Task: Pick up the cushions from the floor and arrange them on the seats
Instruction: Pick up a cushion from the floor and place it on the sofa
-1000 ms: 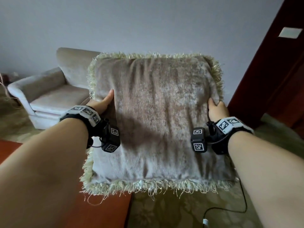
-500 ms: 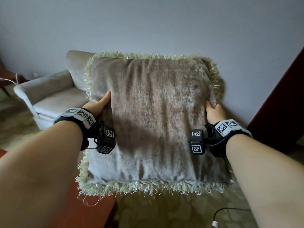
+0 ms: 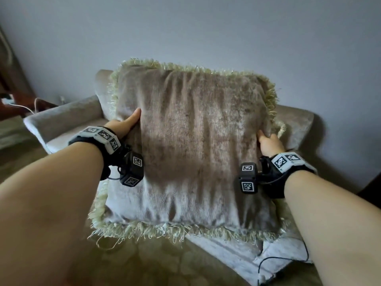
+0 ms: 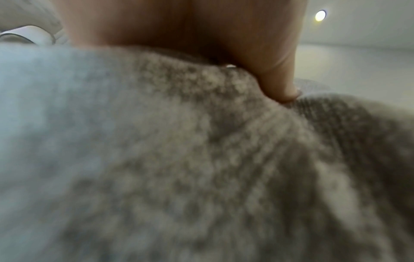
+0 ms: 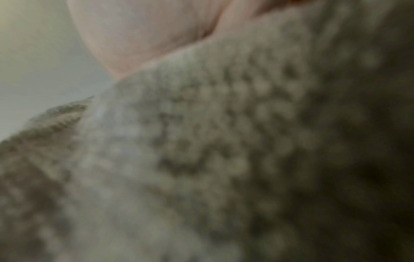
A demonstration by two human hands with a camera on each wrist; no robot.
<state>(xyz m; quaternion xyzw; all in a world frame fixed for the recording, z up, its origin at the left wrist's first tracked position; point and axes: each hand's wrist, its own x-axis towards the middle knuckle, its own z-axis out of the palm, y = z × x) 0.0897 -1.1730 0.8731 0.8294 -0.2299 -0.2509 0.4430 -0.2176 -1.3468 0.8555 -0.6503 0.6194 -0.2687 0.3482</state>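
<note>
1. Far left, by the wall [image 3: 206, 27], a white cable [image 3: 24, 107] trails across dark wooden furniture [image 3: 12, 93] beside the near arm of a pale upholstered armchair [image 3: 61, 118].
2. My left hand [image 3: 123, 125] grips the left edge of the cushion [image 3: 195, 145], about halfway up its side. The thumb lies along the front face, and my left wrist view shows it [image 4: 277, 76] pressing a dent into the fabric [image 4: 201, 159]. The other fingers are behind the cushion where I cannot see them.
3. A black band with white coded tags sits on my left wrist [image 3: 101, 139], with its small camera block [image 3: 133, 168] just against the cushion's front.
4. The cushion is off the floor, held upright between my two hands in front of the armchair and above its seat. It is brownish-grey velvet-like cloth with a pale green fringe [image 3: 165, 230] round the edge. I cannot tell whether its back touches the chair's backrest.
5. The matching camera block [image 3: 247, 178] on my right wrist rests close to the cushion's lower right.
6. My right hand [image 3: 270, 143] clutches the cushion's right edge, thumb on the front, fingers wrapped behind out of sight. The right wrist view is blurred cloth [image 5: 201, 159] and skin [image 5: 143, 31] only.
7. A thin black cord [image 3: 274, 260] hangs below my right arm across the seat's front corner [image 3: 237, 256], over the patterned carpet [image 3: 144, 263].
</note>
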